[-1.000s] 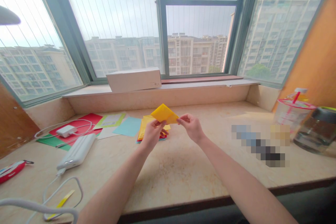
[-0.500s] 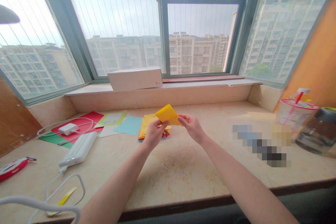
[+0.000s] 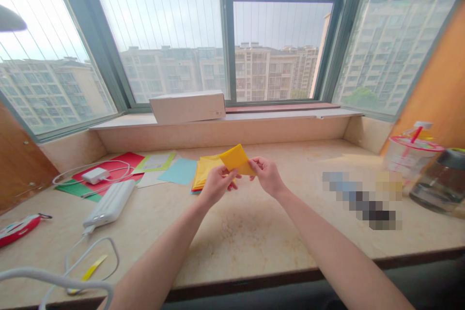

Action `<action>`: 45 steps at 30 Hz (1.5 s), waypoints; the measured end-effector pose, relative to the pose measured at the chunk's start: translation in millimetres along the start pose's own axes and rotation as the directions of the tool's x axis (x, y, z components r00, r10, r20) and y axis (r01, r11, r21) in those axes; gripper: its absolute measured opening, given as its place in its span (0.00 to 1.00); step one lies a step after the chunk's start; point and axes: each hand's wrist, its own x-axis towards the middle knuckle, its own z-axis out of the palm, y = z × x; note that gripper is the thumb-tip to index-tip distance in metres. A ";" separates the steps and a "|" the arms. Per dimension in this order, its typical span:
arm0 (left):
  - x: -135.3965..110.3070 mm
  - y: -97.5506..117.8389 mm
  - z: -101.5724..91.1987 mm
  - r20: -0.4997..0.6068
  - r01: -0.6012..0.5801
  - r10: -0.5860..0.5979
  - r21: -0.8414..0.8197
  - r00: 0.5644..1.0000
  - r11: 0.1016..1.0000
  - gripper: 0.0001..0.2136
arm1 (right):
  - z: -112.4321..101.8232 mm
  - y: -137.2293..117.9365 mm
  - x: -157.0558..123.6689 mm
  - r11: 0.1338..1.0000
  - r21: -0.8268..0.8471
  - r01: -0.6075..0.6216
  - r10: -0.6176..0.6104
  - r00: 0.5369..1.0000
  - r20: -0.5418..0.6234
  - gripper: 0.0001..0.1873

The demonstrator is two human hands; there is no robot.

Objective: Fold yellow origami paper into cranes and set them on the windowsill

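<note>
Gripping a thin square of bright yellow paper [image 3: 235, 156], both hands share one piece: the left hand [image 3: 217, 183] pinches its lower left edge between thumb and fingers, the right hand [image 3: 268, 175] its right side. The two-point hold appears to steady the sheet, raised between the hands and tilted (any creases are too small to confirm). Just behind the left hand lies a pile of yellow paper sheets with red and blue edges beneath [image 3: 206, 167], presumably there for easy reach. Left of it rests a flat pale blue paper sheet [image 3: 178, 170]. Nearer the left forearm lies a white oblong plastic power bank [image 3: 109, 203], cable attached, likely set aside for elbow room. Well beyond both hands sits a long white cardboard box [image 3: 189, 108]. Far right of the right hand stands a clear, dark-topped bottle [image 3: 432, 186], apparently out of elbow range.
</note>
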 end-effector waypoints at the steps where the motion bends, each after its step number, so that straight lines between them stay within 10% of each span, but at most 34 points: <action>1: -0.5 0.0 0.8 0.011 0.016 -0.016 -0.005 1.000 1.000 0.17 | 0.3 -0.7 -0.4 1.000 -0.005 0.006 -0.006 1.000 0.003 0.26; 9: 1.0 -0.4 -1.1 -0.076 0.055 -0.064 -0.118 0.995 0.991 0.19 | -2.9 -6.0 4.2 0.998 0.044 -0.038 0.043 0.989 -0.139 0.35; 17: 1.8 0.7 -4.9 -0.120 0.087 -0.109 -0.177 0.987 0.980 0.18 | -1.2 -11.3 -4.8 0.999 -0.040 0.005 0.000 0.991 0.133 0.27; 39: -0.4 3.8 -2.7 -0.124 0.052 -0.064 -0.093 0.990 0.994 0.21 | -1.3 -2.1 -2.6 0.987 -0.129 -0.093 0.108 0.988 0.114 0.34; 45: 1.4 -11.8 0.7 -0.118 -0.001 0.009 0.062 0.993 0.998 0.19 | -0.2 9.2 -2.9 0.928 -0.339 0.153 -0.138 0.988 0.069 0.26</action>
